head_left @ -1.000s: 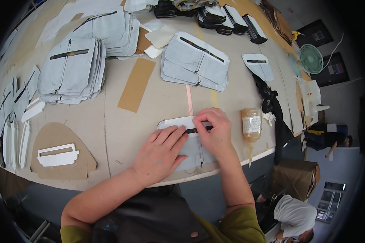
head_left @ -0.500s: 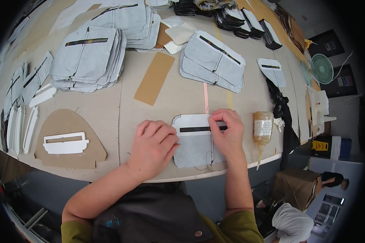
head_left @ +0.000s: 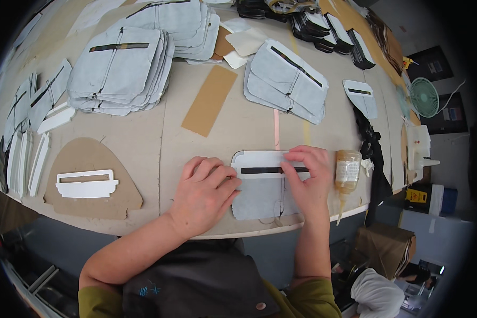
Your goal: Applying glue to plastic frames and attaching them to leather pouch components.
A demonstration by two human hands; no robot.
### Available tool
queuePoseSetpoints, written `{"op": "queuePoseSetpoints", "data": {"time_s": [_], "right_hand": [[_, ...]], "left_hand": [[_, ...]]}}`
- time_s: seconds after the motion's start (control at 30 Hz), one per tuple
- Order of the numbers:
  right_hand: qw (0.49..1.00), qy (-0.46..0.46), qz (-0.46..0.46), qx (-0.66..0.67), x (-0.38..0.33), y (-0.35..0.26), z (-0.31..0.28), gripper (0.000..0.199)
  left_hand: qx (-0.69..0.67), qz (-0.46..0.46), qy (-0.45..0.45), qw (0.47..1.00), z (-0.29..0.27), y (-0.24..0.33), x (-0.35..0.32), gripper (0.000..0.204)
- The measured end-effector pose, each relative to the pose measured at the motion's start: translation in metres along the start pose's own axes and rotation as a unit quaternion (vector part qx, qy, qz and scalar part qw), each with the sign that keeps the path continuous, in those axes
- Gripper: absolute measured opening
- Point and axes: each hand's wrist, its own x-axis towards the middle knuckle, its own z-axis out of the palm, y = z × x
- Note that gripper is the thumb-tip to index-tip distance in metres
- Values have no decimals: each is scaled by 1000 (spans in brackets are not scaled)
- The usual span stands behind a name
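A grey fabric panel (head_left: 257, 199) lies at the table's front edge, with a white strip (head_left: 259, 158) along its top and a dark slot (head_left: 265, 170) across it. My left hand (head_left: 205, 193) curls its bent fingers against the panel's left edge; the fingertips are partly hidden. Over the right part of the white strip is my right hand (head_left: 311, 175), thumb and forefinger slightly apart beside the slot. A loose thread (head_left: 267, 221) trails at the panel's lower edge. Right of that hand lies a glue bottle (head_left: 348, 169), nozzle toward me.
Stacked grey panels (head_left: 114, 69) stand far left, with another pile (head_left: 289, 79) ahead. A white plastic frame (head_left: 87, 184) rests on a brown template (head_left: 98, 153) at left. A cardboard strip (head_left: 210, 100) lies mid-table. Black fabric (head_left: 371, 143) hangs over the right edge.
The view has shifted slightly, moving the table's things a little. My right thumb and forefinger have parted slightly and moved a bit right along the strip. My left hand stays at the panel's left edge.
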Motion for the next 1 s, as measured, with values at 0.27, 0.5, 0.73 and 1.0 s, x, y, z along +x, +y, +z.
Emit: {"op": "queuePoseSetpoints", "data": {"time_s": [0.27,0.5,0.73,1.0], "right_hand": [[981,-153,-100,71,-1,-9,23,27],[980,-159,-84,84,-3,-8,28,28],[984,-124,-97,81,-9,-4,35,27],[985,-105,-126,60,-10,-6,36,30]], "left_hand": [[10,1,-3,1000,-1,4,2,24],[37,-10,-10,999,-3,4,-1,23],[44,-11,-1,999,-1,4,-4,23],[41,-19,4,999,1,3,-6,22]]}}
